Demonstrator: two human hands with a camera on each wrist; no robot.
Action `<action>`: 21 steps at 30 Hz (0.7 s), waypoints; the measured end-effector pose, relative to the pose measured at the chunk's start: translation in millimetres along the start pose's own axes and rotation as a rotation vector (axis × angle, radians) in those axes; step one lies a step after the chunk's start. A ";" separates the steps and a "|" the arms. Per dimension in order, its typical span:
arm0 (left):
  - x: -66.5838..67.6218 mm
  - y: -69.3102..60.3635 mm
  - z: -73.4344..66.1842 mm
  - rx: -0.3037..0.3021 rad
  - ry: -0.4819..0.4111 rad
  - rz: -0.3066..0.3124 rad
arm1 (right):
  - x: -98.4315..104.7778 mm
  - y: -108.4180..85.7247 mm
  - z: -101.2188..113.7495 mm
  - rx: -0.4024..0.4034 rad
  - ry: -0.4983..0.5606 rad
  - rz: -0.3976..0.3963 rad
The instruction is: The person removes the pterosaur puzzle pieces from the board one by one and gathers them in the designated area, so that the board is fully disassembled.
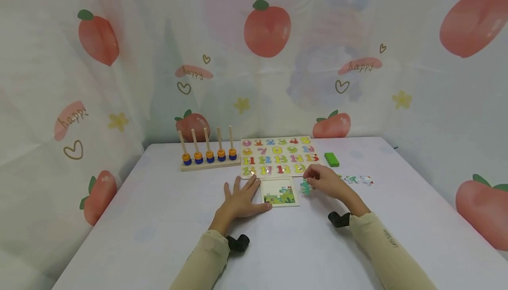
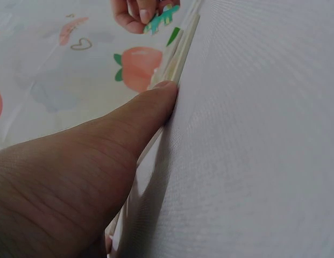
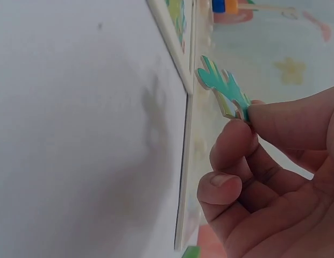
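Note:
A small jigsaw tray with a pale frame (image 1: 289, 205) lies flat on the table, its lower part filled with a green picture and its upper part bare. My left hand (image 1: 239, 202) spreads its fingers at the tray's left side; the thumb touches the near edge, as the left wrist view also shows with the thumb (image 2: 148, 105) on the rim. Just right of the tray, my right hand (image 1: 327, 182) pinches a teal jigsaw piece (image 3: 223, 88) between thumb and index finger. In the right wrist view the piece is held clear of the table.
Behind the tray lies a number board (image 1: 274, 154) with colourful numerals. A wooden peg stand (image 1: 210, 165) with orange and blue rings is at the back left. Right of the board sit a green block (image 1: 331, 160) and several loose jigsaw pieces (image 1: 358, 179).

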State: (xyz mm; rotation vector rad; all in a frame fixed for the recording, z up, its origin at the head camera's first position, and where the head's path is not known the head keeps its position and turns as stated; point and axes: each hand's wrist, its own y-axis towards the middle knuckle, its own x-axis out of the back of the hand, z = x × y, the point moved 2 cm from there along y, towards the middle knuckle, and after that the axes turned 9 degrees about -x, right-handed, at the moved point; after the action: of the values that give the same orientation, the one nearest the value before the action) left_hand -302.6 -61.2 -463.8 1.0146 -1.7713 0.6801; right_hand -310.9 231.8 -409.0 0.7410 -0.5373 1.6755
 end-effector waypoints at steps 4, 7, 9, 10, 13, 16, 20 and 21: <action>1.9 -0.6 -1.4 0.004 0.000 0.001 | 9.8 -5.5 -8.7 -0.025 -0.004 -0.008; 2.5 -0.3 -2.0 0.007 0.002 0.001 | 17.4 -9.9 -14.5 -0.049 -0.003 -0.007; 2.8 -0.2 -2.3 0.010 0.001 0.001 | 22.2 -12.7 -18.9 -0.063 -0.006 -0.010; 2.7 -0.1 -2.4 0.011 0.002 0.001 | 24.6 -14.0 -21.1 -0.070 -0.008 -0.013; 2.2 -0.2 -2.4 0.014 0.002 0.004 | 31.0 -17.6 -28.5 -0.088 -0.022 -0.019; 1.1 -0.2 -1.9 0.016 0.004 0.006 | 36.3 -21.0 -36.1 -0.108 -0.037 -0.024; 0.1 -0.3 -1.5 0.021 0.008 0.009 | 42.7 -26.7 -43.3 -0.134 -0.051 -0.027; -0.1 -0.4 -1.6 0.023 0.007 0.010 | 44.3 -28.5 -44.0 -0.141 -0.052 -0.027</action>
State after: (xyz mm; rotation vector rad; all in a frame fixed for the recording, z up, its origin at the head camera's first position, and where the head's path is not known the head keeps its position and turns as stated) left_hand -301.5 -60.1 -463.2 1.0186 -1.7674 0.7104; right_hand -297.2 299.1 -408.7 0.6872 -0.6722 1.5790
